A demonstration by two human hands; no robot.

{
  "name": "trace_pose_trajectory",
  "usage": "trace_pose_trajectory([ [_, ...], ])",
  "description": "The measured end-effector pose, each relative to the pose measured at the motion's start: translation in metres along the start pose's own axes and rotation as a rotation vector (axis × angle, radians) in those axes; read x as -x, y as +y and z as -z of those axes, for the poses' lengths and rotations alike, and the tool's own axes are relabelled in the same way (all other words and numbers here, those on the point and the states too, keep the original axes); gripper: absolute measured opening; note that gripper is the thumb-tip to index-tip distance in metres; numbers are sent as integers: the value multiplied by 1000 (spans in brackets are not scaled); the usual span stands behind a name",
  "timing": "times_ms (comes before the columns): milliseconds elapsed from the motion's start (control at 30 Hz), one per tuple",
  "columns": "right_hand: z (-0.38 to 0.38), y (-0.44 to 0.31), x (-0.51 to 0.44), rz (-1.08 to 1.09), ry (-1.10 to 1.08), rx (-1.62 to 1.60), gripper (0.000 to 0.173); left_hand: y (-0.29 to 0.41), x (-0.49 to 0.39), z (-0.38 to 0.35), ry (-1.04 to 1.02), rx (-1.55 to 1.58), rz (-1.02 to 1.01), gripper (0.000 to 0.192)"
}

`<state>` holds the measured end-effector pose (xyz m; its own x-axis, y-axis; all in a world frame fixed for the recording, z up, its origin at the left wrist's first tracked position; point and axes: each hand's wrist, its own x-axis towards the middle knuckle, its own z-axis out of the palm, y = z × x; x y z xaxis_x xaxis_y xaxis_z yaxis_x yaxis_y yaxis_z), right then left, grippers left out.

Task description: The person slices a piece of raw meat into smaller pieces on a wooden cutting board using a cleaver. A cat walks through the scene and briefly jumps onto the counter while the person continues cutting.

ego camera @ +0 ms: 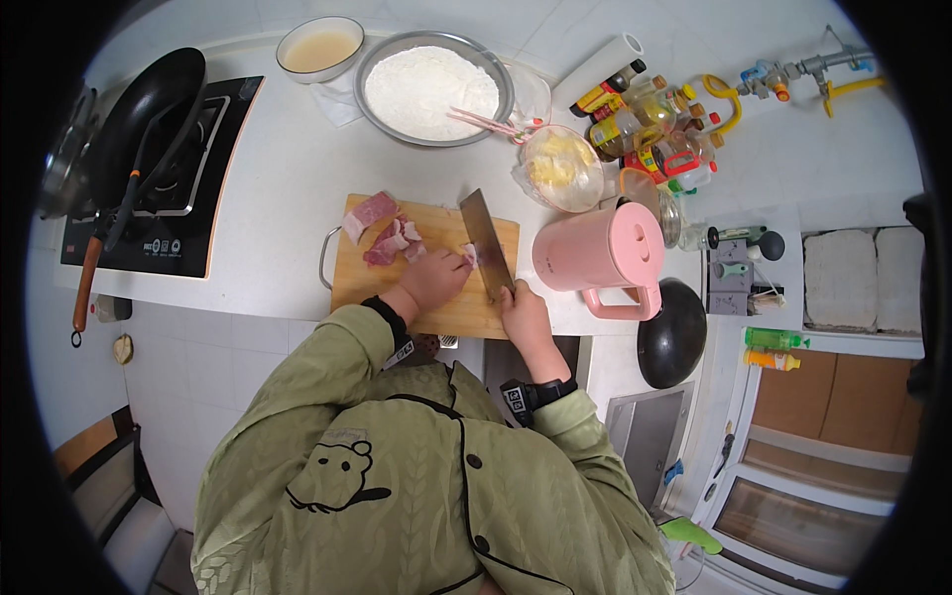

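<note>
My right hand (526, 316) grips the handle of a cleaver (485, 242), whose broad blade stands over the right part of a wooden cutting board (439, 321). Just left of the blade, my left hand (437, 279) presses a small strip of raw meat (469, 255) with bent fingers. Further left on the board lie a thick piece of raw meat (370, 213) and several smaller pieces (392, 244) with pale fat, close to my left fingers. The cleaver's handle is mostly hidden in my right hand.
Right of the board stands a pink electric kettle (576, 253). Behind are a metal basin of flour (431, 93) with chopsticks, a bowl with yellow contents (561, 167), a bowl of cloudy liquid (321, 52) and seasoning bottles (654, 119). A black pan (141, 126) sits over the cooktop at left.
</note>
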<state>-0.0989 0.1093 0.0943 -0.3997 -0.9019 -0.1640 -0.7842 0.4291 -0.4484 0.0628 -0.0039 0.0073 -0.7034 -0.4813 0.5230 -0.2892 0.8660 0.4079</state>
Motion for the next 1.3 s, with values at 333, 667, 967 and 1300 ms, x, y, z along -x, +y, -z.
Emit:
trace_pose_trajectory([
  [333, 10, -18, 16, 21, 32, 140, 23, 1, 6, 7, 64, 88, -10, 27],
  [667, 10, -27, 16, 27, 44, 124, 21, -4, 7, -1, 90, 56, -31, 26],
  [967, 2, -27, 4, -35, -92, 161, 28, -1, 10, 4, 17, 95, 22, 31],
  [1300, -7, -40, -10, -18, -2, 139, 29, -1, 10, 2, -28, 62, -2, 32],
])
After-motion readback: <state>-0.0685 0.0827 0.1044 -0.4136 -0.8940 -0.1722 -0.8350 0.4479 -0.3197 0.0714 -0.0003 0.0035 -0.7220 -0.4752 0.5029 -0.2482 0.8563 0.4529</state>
